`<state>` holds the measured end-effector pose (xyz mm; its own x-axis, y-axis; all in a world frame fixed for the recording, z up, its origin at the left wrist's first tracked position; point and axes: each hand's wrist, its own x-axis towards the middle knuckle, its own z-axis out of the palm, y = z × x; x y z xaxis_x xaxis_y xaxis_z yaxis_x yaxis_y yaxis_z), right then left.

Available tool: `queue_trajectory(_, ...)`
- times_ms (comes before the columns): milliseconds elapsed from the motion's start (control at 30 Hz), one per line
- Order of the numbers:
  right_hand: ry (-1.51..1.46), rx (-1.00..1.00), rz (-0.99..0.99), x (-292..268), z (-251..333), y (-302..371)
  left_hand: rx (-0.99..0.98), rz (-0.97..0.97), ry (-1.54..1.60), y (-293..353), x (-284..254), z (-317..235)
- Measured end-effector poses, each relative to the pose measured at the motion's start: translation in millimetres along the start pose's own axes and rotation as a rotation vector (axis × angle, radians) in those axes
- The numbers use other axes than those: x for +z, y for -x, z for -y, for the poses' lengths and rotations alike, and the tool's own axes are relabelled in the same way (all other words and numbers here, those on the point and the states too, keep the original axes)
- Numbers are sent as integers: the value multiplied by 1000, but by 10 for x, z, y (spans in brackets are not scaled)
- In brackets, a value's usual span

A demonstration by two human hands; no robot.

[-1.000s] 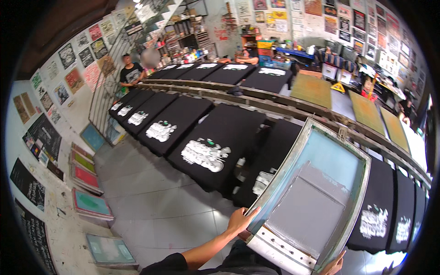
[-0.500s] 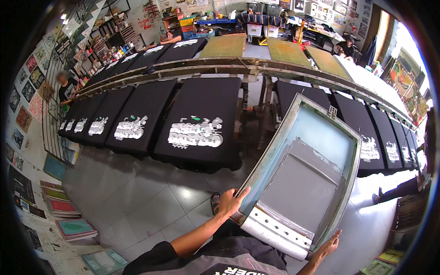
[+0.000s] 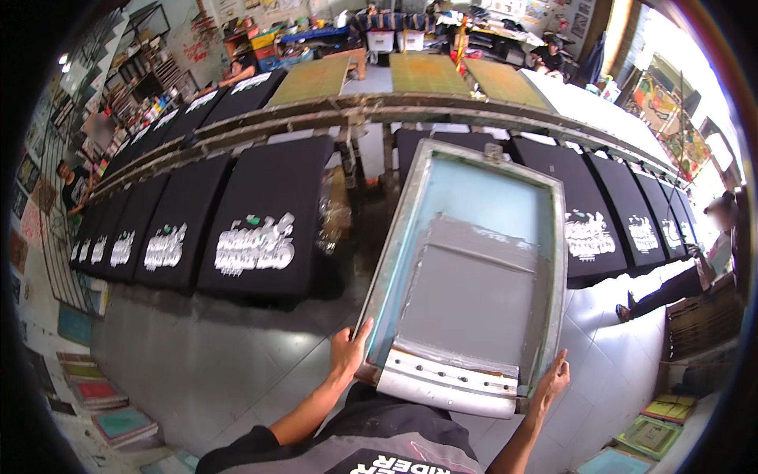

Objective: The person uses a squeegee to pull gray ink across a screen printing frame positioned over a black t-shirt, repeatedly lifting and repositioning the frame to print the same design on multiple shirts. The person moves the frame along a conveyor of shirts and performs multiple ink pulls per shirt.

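Note:
I hold a screen printing frame (image 3: 559, 237) tilted in front of my body, its far end over the gap between two rows of boards. My left hand (image 3: 347, 350) is closed on the near left edge, the thumb on the rim. At the near right corner my right hand (image 3: 551, 381) grips the other side, its fingers partly hidden behind the frame. Dark grey ink (image 3: 466, 304) covers most of the pale blue mesh (image 3: 482, 193). A wide squeegee (image 3: 442, 387) with a silver, bolted holder rests across the frame's near end.
Black shirts (image 3: 272, 178) with white and green prints lie on boards left and right. Behind runs a long rail (image 3: 300, 126) with yellowish boards (image 3: 426, 75). A person (image 3: 714, 253) stands at right, another (image 3: 75, 186) at far left. Stacked screens (image 3: 126, 423) lean lower left.
My view has turned right, so the shirts shift leftward. The frame has swung more upright, its far end turned left, still in both hands. The person at right shows more fully.

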<state>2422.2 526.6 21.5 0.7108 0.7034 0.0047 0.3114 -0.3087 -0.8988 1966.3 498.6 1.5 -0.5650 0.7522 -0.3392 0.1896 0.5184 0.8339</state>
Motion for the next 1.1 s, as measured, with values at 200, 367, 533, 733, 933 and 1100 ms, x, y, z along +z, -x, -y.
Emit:
queue_trajectory(200,50,-101,86,664,243,-938,-40,-81,88,-337,367,-380)
queue_trajectory(367,116,-71,173,1206,583,-1587,-105,-153,168,-573,661,-676)
queue_trajectory(533,150,-81,232,1600,764,-2022,-147,-167,189,-870,917,-779)
queue_trajectory(733,148,-98,262,1861,674,-2398,-125,-207,81,-985,1095,-859)
queue_trajectory(933,96,-43,349,1798,592,-2548,-52,-217,71,-950,1245,-924)
queue_trajectory(1100,52,15,410,1771,545,-2531,-162,-208,-30,-1003,1249,-891)
